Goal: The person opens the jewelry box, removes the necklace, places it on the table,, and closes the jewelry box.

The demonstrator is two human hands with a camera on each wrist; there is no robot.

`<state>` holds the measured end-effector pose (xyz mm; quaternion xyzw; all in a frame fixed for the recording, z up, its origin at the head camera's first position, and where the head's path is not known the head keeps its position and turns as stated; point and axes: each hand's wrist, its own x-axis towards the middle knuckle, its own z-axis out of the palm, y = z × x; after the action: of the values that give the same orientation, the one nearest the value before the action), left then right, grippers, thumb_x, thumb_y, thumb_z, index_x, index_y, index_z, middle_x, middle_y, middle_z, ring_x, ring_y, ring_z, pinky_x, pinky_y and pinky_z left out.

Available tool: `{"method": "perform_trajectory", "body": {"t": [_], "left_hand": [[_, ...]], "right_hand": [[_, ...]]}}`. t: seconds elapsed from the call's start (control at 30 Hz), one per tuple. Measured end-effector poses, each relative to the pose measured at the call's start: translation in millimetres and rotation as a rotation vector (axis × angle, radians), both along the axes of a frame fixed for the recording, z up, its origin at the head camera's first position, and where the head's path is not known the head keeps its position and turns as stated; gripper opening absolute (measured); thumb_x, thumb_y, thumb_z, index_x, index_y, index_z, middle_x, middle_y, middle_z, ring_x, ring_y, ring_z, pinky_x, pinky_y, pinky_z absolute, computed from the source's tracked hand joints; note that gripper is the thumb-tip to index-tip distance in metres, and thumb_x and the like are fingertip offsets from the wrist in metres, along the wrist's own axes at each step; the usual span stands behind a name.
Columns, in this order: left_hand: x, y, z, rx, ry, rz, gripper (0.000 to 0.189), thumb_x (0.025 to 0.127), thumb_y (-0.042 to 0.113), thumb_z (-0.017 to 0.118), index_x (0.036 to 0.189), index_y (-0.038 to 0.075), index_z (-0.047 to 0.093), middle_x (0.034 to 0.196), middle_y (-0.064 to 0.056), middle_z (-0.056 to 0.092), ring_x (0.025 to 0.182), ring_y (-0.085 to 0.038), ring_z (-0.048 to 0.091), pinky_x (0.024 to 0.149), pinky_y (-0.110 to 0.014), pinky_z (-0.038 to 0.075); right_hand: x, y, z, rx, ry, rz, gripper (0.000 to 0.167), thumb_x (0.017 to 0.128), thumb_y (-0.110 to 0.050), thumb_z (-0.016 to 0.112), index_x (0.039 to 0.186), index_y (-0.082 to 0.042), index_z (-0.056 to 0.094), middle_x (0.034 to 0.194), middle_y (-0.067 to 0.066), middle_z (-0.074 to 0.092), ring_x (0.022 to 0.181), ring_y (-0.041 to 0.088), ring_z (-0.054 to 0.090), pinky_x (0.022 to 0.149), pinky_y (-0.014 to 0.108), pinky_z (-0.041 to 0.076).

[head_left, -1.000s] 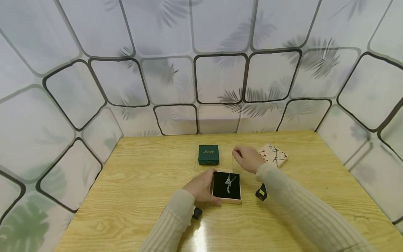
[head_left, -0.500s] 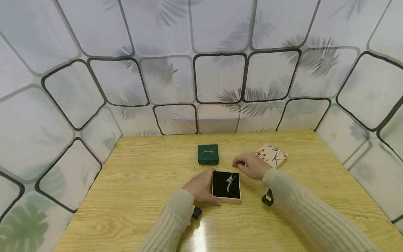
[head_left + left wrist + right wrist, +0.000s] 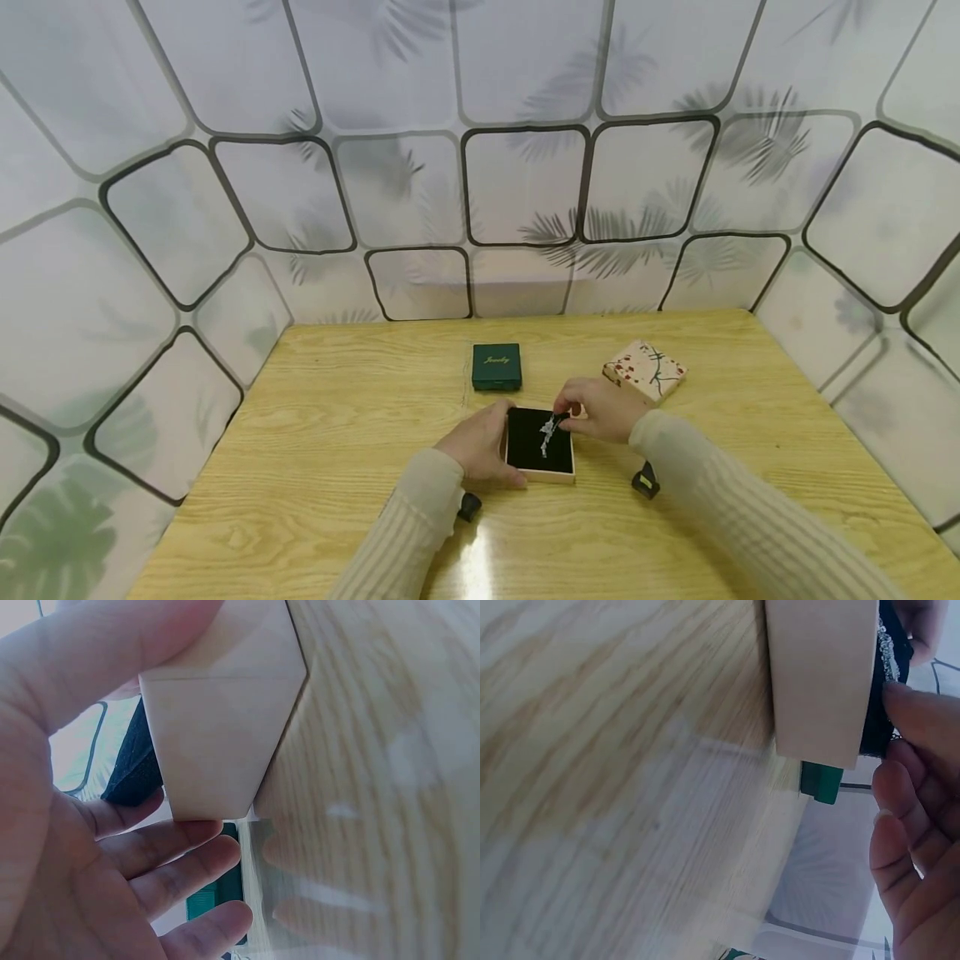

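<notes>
A small cream jewelry box (image 3: pixel 551 478) without its lid sits on the table, with a black foam insert (image 3: pixel 521 437) in it. A silver necklace (image 3: pixel 547 432) with a sparkling pendant lies across the insert. My left hand (image 3: pixel 480 446) grips the box at its left side, thumb at the near edge and fingers at the far one. At the far right corner, my right hand (image 3: pixel 603 410) pinches the insert's edge by the chain. In the left wrist view, a corner of the insert (image 3: pixel 139 765) stands up above the box wall (image 3: pixel 210 742).
A dark green box (image 3: pixel 497 367) with gold lettering stands behind the cream box. To its left lies a thin pale chain (image 3: pixel 466 375). A flower-patterned cream piece (image 3: pixel 651 371), like a box lid, lies at the back right. Patterned curtains (image 3: pixel 525 192) surround the table.
My right hand has come down toward the box from above its far side, lowering the chain, and now pinches the insert's corner. The left hand has stayed on the box.
</notes>
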<state>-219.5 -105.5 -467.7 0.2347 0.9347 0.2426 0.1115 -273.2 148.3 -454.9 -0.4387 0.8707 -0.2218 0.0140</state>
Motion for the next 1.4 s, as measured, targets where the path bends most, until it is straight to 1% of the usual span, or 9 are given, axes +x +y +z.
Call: {"method": "perform_trajectory", "body": {"t": [0.13, 0.33, 0.7, 0.9, 1.0, 1.07, 1.17, 1.3, 1.4], "left_hand": [[-0.1, 0.1, 0.1, 0.001, 0.005, -0.007, 0.108, 0.060, 0.051, 0.089, 0.141, 0.008, 0.033, 0.127, -0.006, 0.055, 0.116, -0.020, 0.054, 0.096, -0.037, 0.045], [-0.1, 0.3, 0.3, 0.009, 0.033, -0.022, 0.105, 0.059, 0.049, 0.089, 0.140, 0.009, 0.035, 0.125, -0.004, 0.055, 0.115, -0.019, 0.054, 0.097, -0.036, 0.045], [-0.4, 0.8, 0.9, 0.003, 0.038, -0.036, 0.106, 0.060, 0.050, 0.088, 0.141, 0.008, 0.034, 0.126, -0.004, 0.054, 0.116, -0.019, 0.053, 0.097, -0.036, 0.045], [-0.5, 0.9, 0.6, 0.002, 0.043, -0.038, 0.108, 0.060, 0.050, 0.089, 0.142, 0.007, 0.034, 0.125, -0.004, 0.054, 0.116, -0.019, 0.053, 0.097, -0.036, 0.045], [-0.5, 0.9, 0.4, 0.002, 0.043, -0.036, 0.108, 0.060, 0.051, 0.089, 0.142, 0.007, 0.034, 0.125, -0.004, 0.055, 0.116, -0.019, 0.054, 0.096, -0.036, 0.045], [-0.5, 0.8, 0.5, 0.002, 0.041, -0.033, 0.109, 0.059, 0.051, 0.089, 0.142, 0.007, 0.034, 0.126, -0.004, 0.055, 0.116, -0.020, 0.053, 0.096, -0.036, 0.045], [-0.1, 0.5, 0.7, -0.004, 0.034, -0.025, 0.110, 0.059, 0.052, 0.088, 0.143, 0.007, 0.032, 0.127, -0.005, 0.054, 0.117, -0.020, 0.053, 0.096, -0.037, 0.045], [0.9, 0.4, 1.8, -0.013, 0.024, -0.016, 0.112, 0.059, 0.053, 0.088, 0.144, 0.007, 0.031, 0.130, -0.005, 0.053, 0.118, -0.021, 0.053, 0.097, -0.037, 0.045], [1.5, 0.4, 2.5, -0.010, 0.017, -0.015, 0.113, 0.060, 0.053, 0.088, 0.145, 0.006, 0.030, 0.131, -0.006, 0.052, 0.119, -0.022, 0.052, 0.097, -0.037, 0.045]], "right_hand": [[-1.2, 0.4, -2.8, -0.015, 0.056, 0.032, 0.009, 0.087, -0.018, 0.074, 0.095, -0.018, 0.070, 0.092, -0.009, 0.061, 0.079, 0.007, 0.058, 0.070, 0.024, 0.051], [-1.1, 0.4, -4.4, 0.006, 0.103, 0.018, 0.011, 0.088, -0.021, 0.072, 0.098, -0.016, 0.072, 0.093, -0.008, 0.063, 0.080, 0.006, 0.059, 0.071, 0.025, 0.052], [-0.6, -2.2, -12.2, -0.019, 0.257, 0.016, 0.004, 0.092, -0.016, 0.068, 0.089, -0.016, 0.071, 0.086, -0.007, 0.061, 0.074, 0.005, 0.058, 0.068, 0.026, 0.052], [-0.7, -3.4, -15.4, -0.015, 0.274, 0.010, 0.004, 0.093, -0.015, 0.065, 0.089, -0.017, 0.066, 0.086, -0.008, 0.058, 0.073, 0.004, 0.055, 0.066, 0.026, 0.050], [0.8, -4.1, -13.2, -0.005, 0.265, 0.008, 0.004, 0.093, -0.014, 0.065, 0.089, -0.016, 0.066, 0.086, -0.007, 0.057, 0.074, 0.005, 0.054, 0.067, 0.027, 0.050], [1.5, -4.6, -12.1, 0.013, 0.278, 0.016, 0.005, 0.092, -0.015, 0.066, 0.088, -0.016, 0.067, 0.086, -0.007, 0.057, 0.074, 0.005, 0.054, 0.067, 0.026, 0.050], [1.8, -5.6, -11.9, 0.043, 0.339, 0.045, 0.002, 0.089, -0.014, 0.070, 0.087, -0.015, 0.070, 0.084, -0.006, 0.058, 0.072, 0.006, 0.055, 0.065, 0.026, 0.051], [2.1, -7.7, -13.0, 0.074, 0.457, 0.074, 0.003, 0.083, -0.013, 0.074, 0.085, -0.013, 0.071, 0.081, -0.004, 0.058, 0.070, 0.008, 0.057, 0.064, 0.025, 0.051], [2.2, -8.7, -13.5, 0.090, 0.494, 0.074, 0.003, 0.083, -0.012, 0.074, 0.083, -0.013, 0.070, 0.079, -0.004, 0.058, 0.069, 0.008, 0.057, 0.063, 0.024, 0.051]]}}
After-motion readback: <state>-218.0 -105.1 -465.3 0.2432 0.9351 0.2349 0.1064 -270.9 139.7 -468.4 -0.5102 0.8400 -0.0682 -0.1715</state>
